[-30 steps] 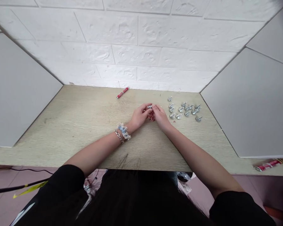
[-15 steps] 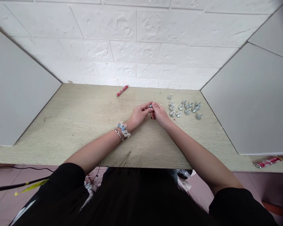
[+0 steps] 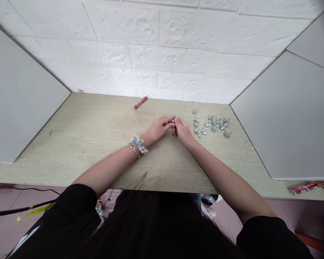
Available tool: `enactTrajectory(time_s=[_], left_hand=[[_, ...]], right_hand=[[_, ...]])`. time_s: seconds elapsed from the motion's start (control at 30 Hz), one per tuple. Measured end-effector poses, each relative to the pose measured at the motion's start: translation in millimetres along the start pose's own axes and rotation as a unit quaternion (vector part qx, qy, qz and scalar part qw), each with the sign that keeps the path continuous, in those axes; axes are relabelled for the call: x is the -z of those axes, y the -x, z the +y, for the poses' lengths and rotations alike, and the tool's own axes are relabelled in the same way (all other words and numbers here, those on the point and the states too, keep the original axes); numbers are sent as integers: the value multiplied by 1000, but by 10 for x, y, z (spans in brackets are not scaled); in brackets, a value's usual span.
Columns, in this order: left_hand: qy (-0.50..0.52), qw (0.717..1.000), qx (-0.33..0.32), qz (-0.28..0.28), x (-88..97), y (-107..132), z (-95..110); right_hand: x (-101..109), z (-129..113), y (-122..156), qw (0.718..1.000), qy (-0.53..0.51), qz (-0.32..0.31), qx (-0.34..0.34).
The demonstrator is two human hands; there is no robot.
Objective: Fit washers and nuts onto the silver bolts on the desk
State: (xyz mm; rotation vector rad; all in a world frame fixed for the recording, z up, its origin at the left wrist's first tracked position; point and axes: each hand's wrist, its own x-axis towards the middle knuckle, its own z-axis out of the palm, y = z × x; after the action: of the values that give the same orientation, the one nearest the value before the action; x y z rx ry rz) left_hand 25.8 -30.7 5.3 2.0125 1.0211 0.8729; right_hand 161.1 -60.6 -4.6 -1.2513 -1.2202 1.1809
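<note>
No legible text, pale markings on red tubes (image 3: 140, 103) (image 3: 304, 188), unreadable

Indoor workstation arranged as a booth; whether the premises are a home or a workshop cannot be determined. A wooden tabletop (image 3: 83, 144) abuts a white brick-patterned wall (image 3: 178, 32) between pale side panels (image 3: 294, 115), above pink floor tiles (image 3: 5, 199); small metal hardware pieces (image 3: 207, 123) on it indicate manual bench work.
</note>
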Motion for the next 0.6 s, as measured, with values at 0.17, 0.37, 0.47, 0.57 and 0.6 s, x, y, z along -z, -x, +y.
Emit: enactTrajectory(time_s=[0.17,0.37,0.47,0.57,0.6], left_hand=[[67,998,0,-13,5,18,40],[166,984,57,-9,-21,13,44],[211,976,57,-17,-42,3,5],[221,973,67,5,-64,-8,-47],[217,974,72,11,-69,-11,-57]], right_hand=[[3,19,-4,1000,-14,-12,17],[30,47,-50,999,-44,-31,6],[59,74,-97,997,-64,-46,-14],[80,63,-129,993,-91,-48,-50],[82,48,-132,992,-100,-44,-62]])
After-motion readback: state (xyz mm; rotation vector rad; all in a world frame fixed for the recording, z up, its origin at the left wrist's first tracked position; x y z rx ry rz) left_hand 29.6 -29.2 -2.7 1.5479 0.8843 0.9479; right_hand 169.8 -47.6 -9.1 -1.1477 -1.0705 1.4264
